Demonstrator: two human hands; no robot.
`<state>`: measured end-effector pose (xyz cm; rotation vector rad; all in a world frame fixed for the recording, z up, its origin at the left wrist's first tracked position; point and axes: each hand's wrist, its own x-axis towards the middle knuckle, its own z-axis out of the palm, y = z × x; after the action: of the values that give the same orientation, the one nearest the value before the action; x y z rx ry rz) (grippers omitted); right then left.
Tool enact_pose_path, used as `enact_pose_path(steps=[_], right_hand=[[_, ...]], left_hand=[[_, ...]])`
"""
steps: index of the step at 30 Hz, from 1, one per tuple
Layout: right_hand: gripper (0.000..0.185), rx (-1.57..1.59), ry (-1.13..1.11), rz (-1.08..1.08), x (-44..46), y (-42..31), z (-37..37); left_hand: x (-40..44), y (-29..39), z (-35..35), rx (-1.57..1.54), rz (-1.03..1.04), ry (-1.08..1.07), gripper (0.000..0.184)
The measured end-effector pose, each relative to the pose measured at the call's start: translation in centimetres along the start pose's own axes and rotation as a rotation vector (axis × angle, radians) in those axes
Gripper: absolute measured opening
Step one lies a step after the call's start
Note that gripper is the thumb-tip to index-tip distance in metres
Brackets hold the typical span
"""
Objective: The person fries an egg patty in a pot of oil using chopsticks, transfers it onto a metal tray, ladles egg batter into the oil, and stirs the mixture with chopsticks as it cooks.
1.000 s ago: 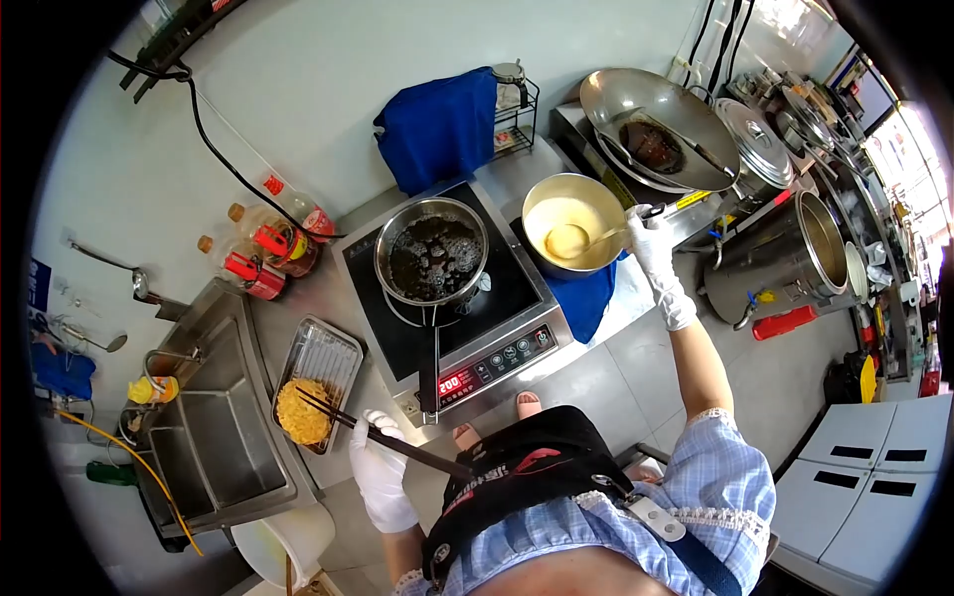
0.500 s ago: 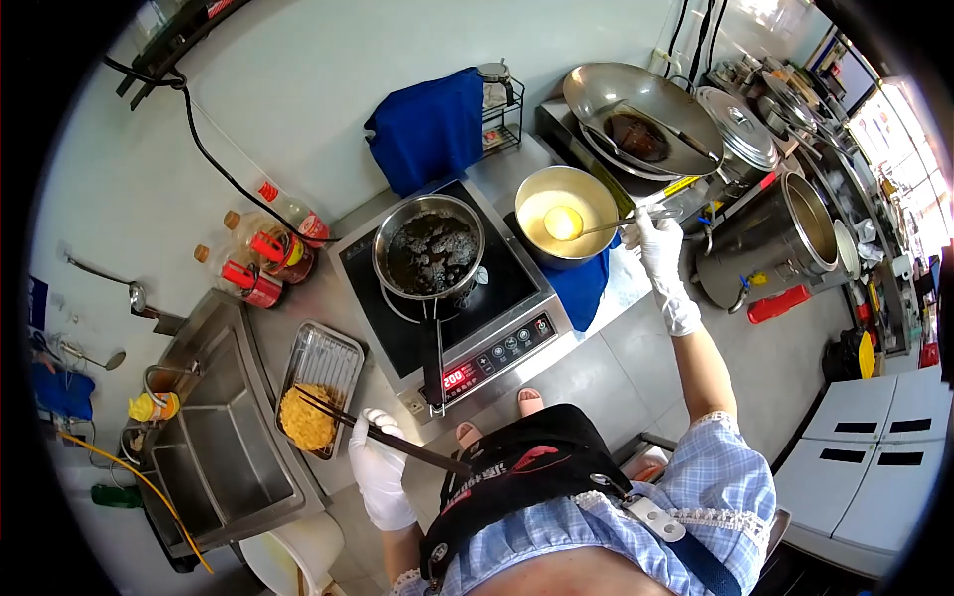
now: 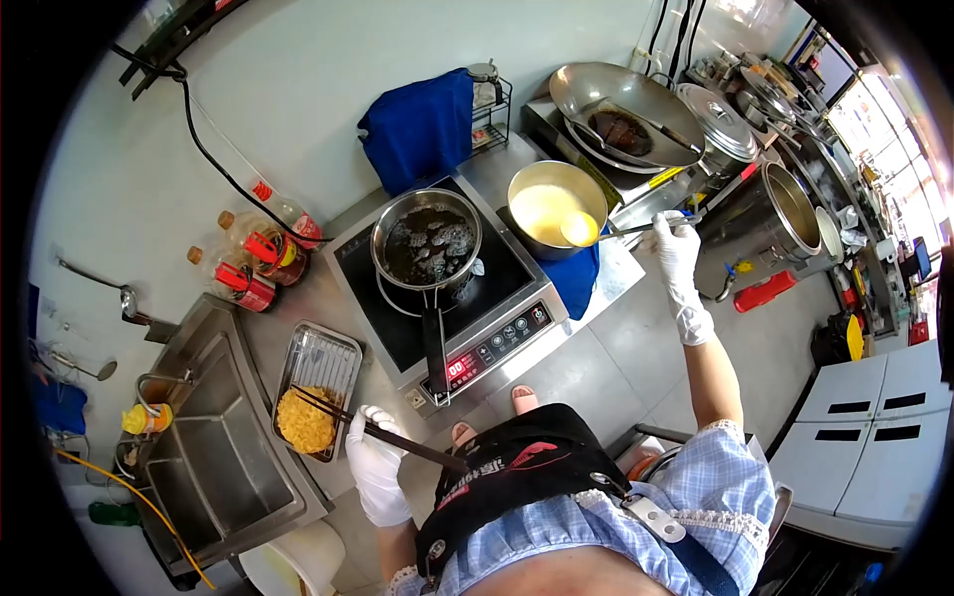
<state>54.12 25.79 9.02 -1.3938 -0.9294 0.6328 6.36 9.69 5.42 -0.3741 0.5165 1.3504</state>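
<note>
My right hand [image 3: 679,254], in a white glove, grips the handle of a ladle [image 3: 579,229]. The ladle's bowl, full of pale yellow liquid, is at the right side of a pot [image 3: 514,189] holding similar liquid [image 3: 545,202]. My left hand [image 3: 376,459], also gloved, closes around long dark chopsticks [image 3: 407,444]. Their far ends reach over a golden, crumbly fried piece [image 3: 304,421] in a metal tray [image 3: 331,356]. Between my hands, a long-handled pan [image 3: 477,244] of dark bubbling oil [image 3: 429,242] sits on an induction cooker [image 3: 356,266].
A sink [image 3: 214,447] lies at the left, with several bottles [image 3: 235,275] behind it. At the back right stand a wok [image 3: 571,89] and a large steel pot [image 3: 773,223]. A blue cloth [image 3: 417,129] hangs by the wall. The pan's handle [image 3: 434,348] points toward me.
My right hand has moved the ladle from the pot's middle to its right side. The left hand and chopsticks stay almost still. The whole view has shifted slightly.
</note>
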Motion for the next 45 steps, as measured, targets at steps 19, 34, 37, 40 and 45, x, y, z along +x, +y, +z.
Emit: enact_pose_path(steps=[19,34,37,40,45], right_hand=[[0.016,-0.047,-0.029,-0.047,-1.0,-5.4,0.1],[0.017,0.128,-0.388,-0.149,-2.7,-11.2,14.1],[0.015,0.172,-0.416,-0.159,-3.6,-10.5,16.6],[0.013,0.128,-0.4,-0.19,-4.4,-10.6,18.3],[0.013,0.132,-0.419,-0.206,-5.2,-10.9,19.5]], left_hand=[[-0.7,1.6,-1.3,-0.056,0.038,-0.007,0.014],[-3.7,1.8,-2.8,-0.017,0.22,0.02,0.009],[-4.0,2.3,-4.3,-0.084,0.199,-0.021,0.009],[-4.5,2.5,-4.6,-0.097,0.212,-0.053,0.01],[-5.0,3.0,-5.5,-0.125,0.212,-0.043,0.013]])
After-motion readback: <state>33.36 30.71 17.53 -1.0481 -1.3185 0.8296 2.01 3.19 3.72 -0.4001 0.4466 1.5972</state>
